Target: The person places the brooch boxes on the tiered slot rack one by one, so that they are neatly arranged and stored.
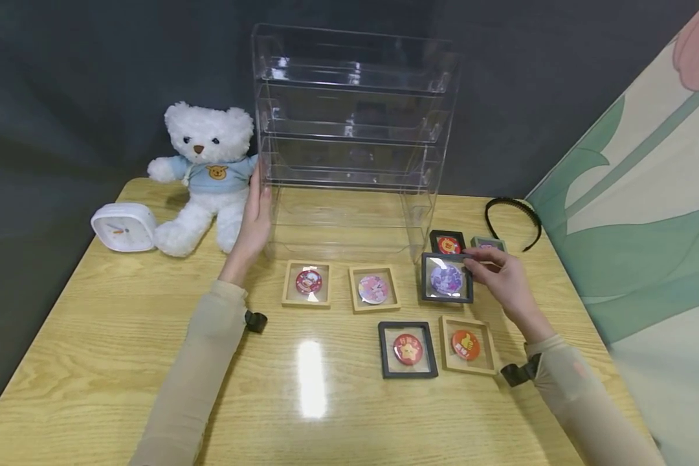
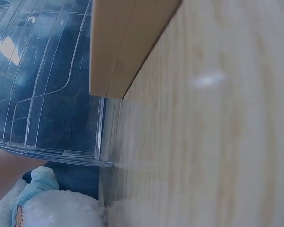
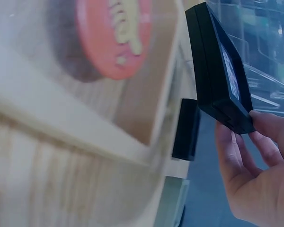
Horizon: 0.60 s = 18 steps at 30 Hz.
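Observation:
A clear acrylic tiered display rack stands at the back of the wooden table. My left hand rests flat with straight fingers against the rack's left side wall. My right hand pinches the right edge of a black-framed purple badge, lifted and tilted off the table; the right wrist view shows my fingers on the black frame's corner. Other framed badges lie in front: two wooden ones, a black one and a wooden orange one.
A white teddy bear in a blue shirt sits left of the rack beside a white clock. Behind the right hand lie a small black frame, a greenish frame and a black headband. A patterned wall borders the right.

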Each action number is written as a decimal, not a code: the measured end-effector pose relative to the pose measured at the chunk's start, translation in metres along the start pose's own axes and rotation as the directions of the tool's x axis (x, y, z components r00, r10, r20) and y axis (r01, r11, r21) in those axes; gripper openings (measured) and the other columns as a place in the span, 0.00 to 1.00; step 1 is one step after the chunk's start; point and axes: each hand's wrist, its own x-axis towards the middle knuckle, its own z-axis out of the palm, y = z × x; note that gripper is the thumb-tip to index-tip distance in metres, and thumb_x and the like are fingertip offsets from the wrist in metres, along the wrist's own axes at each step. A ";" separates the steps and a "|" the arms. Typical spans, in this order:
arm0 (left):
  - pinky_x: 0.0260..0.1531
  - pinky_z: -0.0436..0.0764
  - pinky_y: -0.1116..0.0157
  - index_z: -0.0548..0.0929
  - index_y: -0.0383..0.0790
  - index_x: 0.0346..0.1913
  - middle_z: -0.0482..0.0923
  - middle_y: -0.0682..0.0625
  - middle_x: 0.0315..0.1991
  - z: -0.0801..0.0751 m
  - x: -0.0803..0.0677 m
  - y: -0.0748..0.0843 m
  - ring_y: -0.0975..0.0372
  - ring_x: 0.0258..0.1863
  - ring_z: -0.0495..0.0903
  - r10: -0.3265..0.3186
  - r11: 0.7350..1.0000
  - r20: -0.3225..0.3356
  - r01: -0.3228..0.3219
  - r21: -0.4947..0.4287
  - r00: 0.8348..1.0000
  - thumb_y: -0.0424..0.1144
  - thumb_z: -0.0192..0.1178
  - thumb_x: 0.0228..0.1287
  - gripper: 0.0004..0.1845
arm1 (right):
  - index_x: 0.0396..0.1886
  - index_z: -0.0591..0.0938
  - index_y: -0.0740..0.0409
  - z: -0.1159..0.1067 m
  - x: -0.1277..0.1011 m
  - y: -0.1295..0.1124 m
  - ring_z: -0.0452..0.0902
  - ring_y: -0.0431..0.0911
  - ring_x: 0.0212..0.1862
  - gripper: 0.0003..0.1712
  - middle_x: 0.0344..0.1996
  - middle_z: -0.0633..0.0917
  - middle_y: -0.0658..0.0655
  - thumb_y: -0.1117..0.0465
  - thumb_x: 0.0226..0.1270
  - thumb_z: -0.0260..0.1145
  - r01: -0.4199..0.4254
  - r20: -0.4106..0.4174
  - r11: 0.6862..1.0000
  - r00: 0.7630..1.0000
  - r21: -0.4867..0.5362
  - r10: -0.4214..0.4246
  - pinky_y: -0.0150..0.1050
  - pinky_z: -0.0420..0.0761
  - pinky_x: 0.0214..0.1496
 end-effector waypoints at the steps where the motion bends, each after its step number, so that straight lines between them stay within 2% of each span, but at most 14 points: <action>1: 0.82 0.40 0.67 0.39 0.29 0.86 0.36 0.38 0.87 0.000 0.000 0.000 0.50 0.86 0.37 0.001 1.000 0.000 -0.001 -0.001 1.000 0.29 0.32 0.87 0.32 | 0.61 0.81 0.80 0.000 0.001 -0.002 0.85 0.31 0.44 0.19 0.47 0.84 0.45 0.70 0.79 0.66 0.008 -0.008 1.000 1.000 0.009 -0.008 0.27 0.87 0.45; 4: 0.82 0.40 0.66 0.40 0.29 0.86 0.36 0.38 0.87 0.000 0.001 -0.001 0.50 0.86 0.38 0.004 1.000 -0.001 -0.004 -0.005 1.000 0.29 0.32 0.87 0.32 | 0.60 0.82 0.78 -0.002 0.003 -0.009 0.85 0.32 0.44 0.17 0.47 0.84 0.40 0.70 0.79 0.67 0.024 -0.031 0.999 0.999 0.022 -0.024 0.26 0.87 0.44; 8: 0.82 0.41 0.66 0.40 0.31 0.87 0.36 0.40 0.88 0.000 0.000 -0.003 0.51 0.86 0.37 -0.001 1.000 0.004 0.001 -0.007 1.000 0.29 0.32 0.87 0.32 | 0.57 0.86 0.72 -0.004 0.006 -0.018 0.86 0.32 0.43 0.13 0.46 0.86 0.38 0.71 0.77 0.67 0.054 -0.061 0.998 0.997 0.034 -0.052 0.25 0.87 0.43; 13: 0.82 0.41 0.66 0.40 0.32 0.87 0.36 0.41 0.88 -0.001 0.001 -0.003 0.51 0.86 0.37 0.010 1.000 0.007 -0.010 -0.005 1.000 0.30 0.31 0.88 0.31 | 0.57 0.84 0.79 -0.002 0.011 -0.030 0.87 0.32 0.42 0.15 0.44 0.89 0.43 0.72 0.76 0.68 0.087 -0.085 0.995 0.993 0.046 -0.083 0.26 0.87 0.42; 18: 0.82 0.42 0.67 0.41 0.29 0.86 0.37 0.38 0.87 0.000 0.000 -0.002 0.50 0.86 0.38 0.031 0.999 -0.007 -0.031 -0.006 0.999 0.29 0.31 0.88 0.31 | 0.57 0.84 0.78 0.001 0.018 -0.044 0.87 0.32 0.42 0.16 0.46 0.89 0.45 0.71 0.76 0.69 0.117 -0.102 0.992 0.989 0.052 -0.111 0.24 0.86 0.40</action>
